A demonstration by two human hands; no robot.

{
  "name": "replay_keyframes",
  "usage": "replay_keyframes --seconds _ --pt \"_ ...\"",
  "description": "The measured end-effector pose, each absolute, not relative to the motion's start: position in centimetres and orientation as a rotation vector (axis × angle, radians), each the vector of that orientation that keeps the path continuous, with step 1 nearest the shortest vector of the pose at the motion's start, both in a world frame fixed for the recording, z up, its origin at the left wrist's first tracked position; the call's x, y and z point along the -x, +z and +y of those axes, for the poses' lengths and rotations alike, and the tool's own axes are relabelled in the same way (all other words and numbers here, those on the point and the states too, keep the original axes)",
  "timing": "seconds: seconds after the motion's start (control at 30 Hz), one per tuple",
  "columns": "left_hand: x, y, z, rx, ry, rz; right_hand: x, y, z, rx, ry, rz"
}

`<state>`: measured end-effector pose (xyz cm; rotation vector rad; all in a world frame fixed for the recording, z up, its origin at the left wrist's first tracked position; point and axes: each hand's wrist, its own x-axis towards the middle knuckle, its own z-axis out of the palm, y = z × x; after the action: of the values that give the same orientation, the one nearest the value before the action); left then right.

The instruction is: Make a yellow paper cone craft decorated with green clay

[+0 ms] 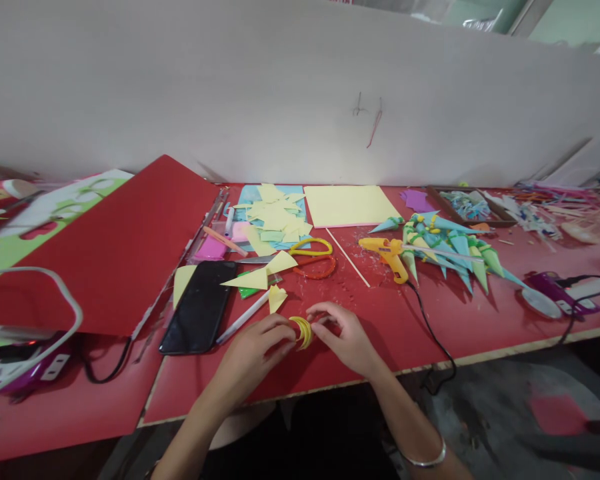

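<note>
Near the front edge of the red table, a curved yellow paper piece [304, 333] with several ridges sits between my hands. My left hand [267, 341] pinches its left side between thumb and fingers. My right hand [343, 333] is at its right side, fingers curved and thumb apart from them, close to the piece but not closed on it. A small folded yellow paper [277, 299] lies just beyond. Behind it are yellow paper triangles [250, 279] and scissors [313, 249] with yellow and red handles.
A black phone [200, 308] lies left of my hands. To the right are a yellow glue gun [387, 252] with a trailing cord and a pile of blue and green paper cones [460, 250]. Yellow sheets [350, 205] lie at the back; a large red sheet [105, 253] is left.
</note>
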<state>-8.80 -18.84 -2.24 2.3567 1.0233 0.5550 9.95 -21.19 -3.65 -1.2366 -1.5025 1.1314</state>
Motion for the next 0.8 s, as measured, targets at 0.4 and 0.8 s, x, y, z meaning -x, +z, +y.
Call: replay_keyframes --seconds 0.4,0.8 --pt "8.86 -2.54 -18.86 -2.41 0.549 1.01 -9.89 -3.74 -21.04 1.221 1.234 -1.465" --pt "8.9 -2.78 -18.96 -2.446 0.474 1.06 -10.21 -3.65 -21.19 1.381 1.027 -1.683"
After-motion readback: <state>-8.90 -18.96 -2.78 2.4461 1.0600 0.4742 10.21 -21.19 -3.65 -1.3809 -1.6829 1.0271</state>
